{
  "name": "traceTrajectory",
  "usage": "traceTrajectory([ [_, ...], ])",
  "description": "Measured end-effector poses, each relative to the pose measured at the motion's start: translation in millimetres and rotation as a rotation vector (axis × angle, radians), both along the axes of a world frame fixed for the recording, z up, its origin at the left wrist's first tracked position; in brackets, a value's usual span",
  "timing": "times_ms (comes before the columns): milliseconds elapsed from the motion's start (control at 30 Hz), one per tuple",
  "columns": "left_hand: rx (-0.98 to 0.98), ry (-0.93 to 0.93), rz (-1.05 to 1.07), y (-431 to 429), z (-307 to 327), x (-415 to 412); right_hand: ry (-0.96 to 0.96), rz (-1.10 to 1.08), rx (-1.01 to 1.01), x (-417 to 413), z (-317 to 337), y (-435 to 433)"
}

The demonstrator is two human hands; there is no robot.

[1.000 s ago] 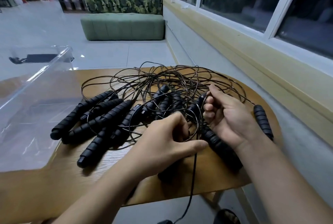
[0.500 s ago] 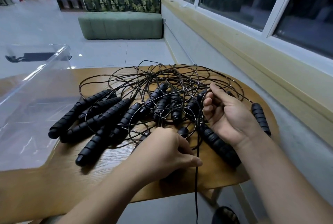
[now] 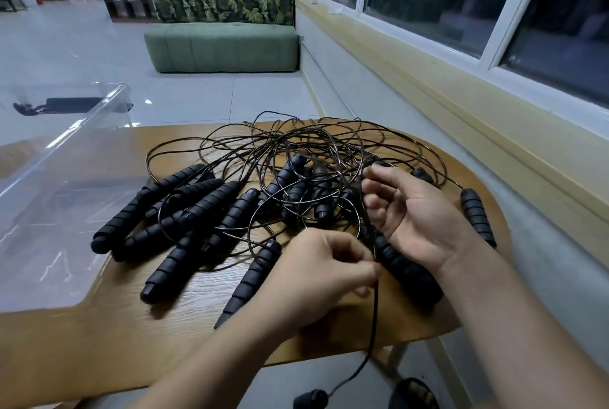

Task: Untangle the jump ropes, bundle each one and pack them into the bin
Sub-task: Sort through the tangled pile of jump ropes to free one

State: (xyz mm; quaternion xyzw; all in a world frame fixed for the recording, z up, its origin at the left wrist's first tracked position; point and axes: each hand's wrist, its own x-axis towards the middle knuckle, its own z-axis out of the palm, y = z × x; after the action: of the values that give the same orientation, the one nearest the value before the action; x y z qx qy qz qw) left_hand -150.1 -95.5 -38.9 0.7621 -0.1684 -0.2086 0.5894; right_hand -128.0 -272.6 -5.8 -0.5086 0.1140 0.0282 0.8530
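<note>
One cord of the tangled jump ropes on the table is pinched by the left hand near the edge and held by the curled right hand beside the tangle. Its long axis runs front to back, its handle dangling below. Since the earlier frame, the left hand is shifted onto this cord.

**A:** What's on your table?
**B:** Wood top, rounded at the right end. Clear bin sits on your left side.
**A:** Rest?
**B:** Jump ropes, one tangle mid-table. Thin cords looped twd the back, black handles fanned out in front. One lone handle lies apart nr the right edge.
</note>
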Motion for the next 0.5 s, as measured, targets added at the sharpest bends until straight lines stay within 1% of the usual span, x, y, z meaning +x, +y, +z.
traceTrajectory([
  [67,-0.168,0.068,0.102,4,8,8,-0.02,0.07,-0.265,-4,0,-5],
  [100,-0.242,0.075,0.152,8,12,13,-0.033,0.12,-0.391,-7,1,-6],
  [167,-0.355,0.054,0.24,18,20,24,-0.051,0.245,-0.573,-15,3,-5],
  [233,-0.461,0.088,0.299,28,27,32,-0.039,0.381,-0.696,-23,3,0],
  [300,-0.546,0.133,0.343,37,32,38,-0.043,0.563,-0.797,-30,5,7],
  [400,-0.615,0.121,0.403,47,37,48,-0.057,0.837,-1.066,-39,7,16],
  [433,-0.634,0.119,0.425,50,37,51,-0.079,0.881,-1.13,-41,7,17],
  [500,-0.678,0.135,0.48,57,40,58,-0.121,0.843,-1.161,-41,6,21],
])
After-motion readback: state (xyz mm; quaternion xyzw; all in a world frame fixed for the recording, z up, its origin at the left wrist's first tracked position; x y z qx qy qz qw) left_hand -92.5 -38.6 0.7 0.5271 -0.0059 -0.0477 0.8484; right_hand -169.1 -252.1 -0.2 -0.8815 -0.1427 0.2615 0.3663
